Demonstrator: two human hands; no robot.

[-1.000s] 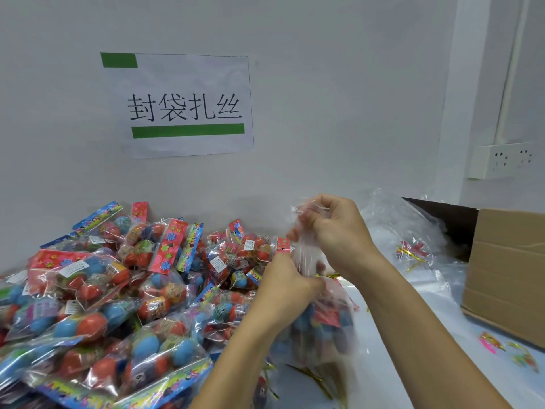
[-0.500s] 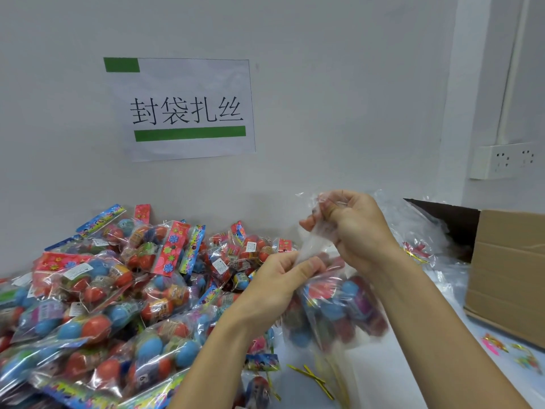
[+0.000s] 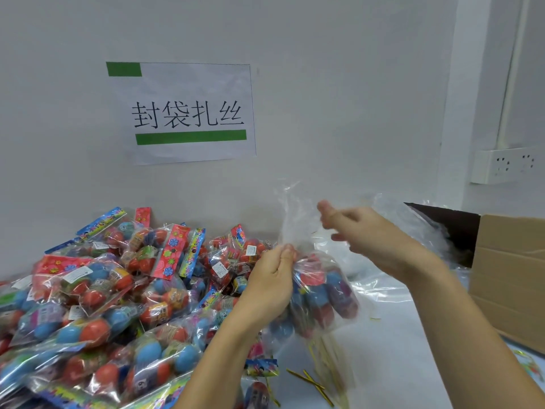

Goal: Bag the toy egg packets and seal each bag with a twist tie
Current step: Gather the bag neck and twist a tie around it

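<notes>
Down at the front, a few gold twist ties (image 3: 306, 379) lie on the white table (image 3: 413, 364), just below the hands. To the left of them sits a big pile of toy egg packets (image 3: 103, 305), with red, blue and green eggs in shiny wrap. The pile covers the left side of the table and goes back to the wall.

A little farther in, the left hand (image 3: 272, 283) pinches the neck of a clear bag (image 3: 321, 293). Its fingers are curled tight round the bunched plastic. The bag hangs just beside that hand, lifted up off the table, and it is full of egg packets in red, blue and purple. The loose top of the bag sticks up above the pinch.

The right hand (image 3: 362, 231) is up and to the right of the bag's top. It is blurry. Its fingers are bent, and something thin seems to be wrapped on one fingertip, but I cannot tell if the hand holds anything.

Behind the hands lies a heap of empty clear bags (image 3: 413, 225). A brown cardboard box (image 3: 510, 276) stands at the right edge of the table.

At the back is a white wall (image 3: 339, 98). A paper sign (image 3: 182, 113) with green bars and black writing is stuck on it. A white power socket (image 3: 507, 166) is on the wall at the far right.
</notes>
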